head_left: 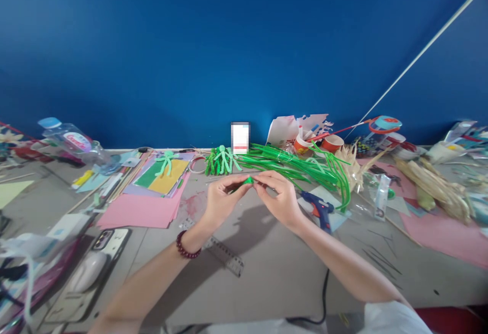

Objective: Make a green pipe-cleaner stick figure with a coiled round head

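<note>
Above the middle of the table, my left hand [224, 199] and my right hand [280, 196] meet at their fingertips. Both pinch a small, bright green piece of pipe cleaner [249, 180], mostly covered by the fingers. Just behind the hands stand several green pipe-cleaner figures [224, 160]. To their right, a bundle of long green pipe cleaners [290, 163] spreads across the table, with some clear wrapping on it. A blue glue gun [320, 209] lies right of my right hand. Beneath my left wrist is a clear ruler [224, 255], partly hidden by my arm.
Pink paper sheets [141, 211] lie at left, with a light green figure [164, 162] on coloured sheets. A plastic bottle [74, 141] leans at far left. Near the front left rests a phone [110, 242] beside a white mouse [89, 271]. Paper cups [332, 143] and dried husks [434, 181] are at right.
</note>
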